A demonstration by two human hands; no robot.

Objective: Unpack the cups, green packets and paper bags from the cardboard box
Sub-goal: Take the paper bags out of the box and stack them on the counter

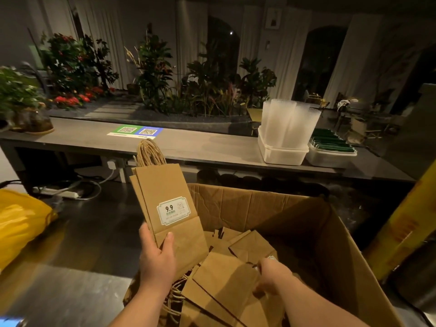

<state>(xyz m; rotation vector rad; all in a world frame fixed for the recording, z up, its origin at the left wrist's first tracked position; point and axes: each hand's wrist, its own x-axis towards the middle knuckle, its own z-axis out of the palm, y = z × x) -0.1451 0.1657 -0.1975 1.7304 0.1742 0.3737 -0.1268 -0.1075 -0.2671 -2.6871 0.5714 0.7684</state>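
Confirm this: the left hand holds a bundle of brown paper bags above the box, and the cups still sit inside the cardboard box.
Not quite. The head view shows the cups already on the counter, standing in a white tub. The left hand does hold the paper bags above the cardboard box.

We see bag stack (162, 201) in left hand (157, 260), above box (247, 208); loose bags (226, 277) under right hand (271, 277); cups (287, 123), packets (330, 142) on counter (188, 147) beyond, rightward.
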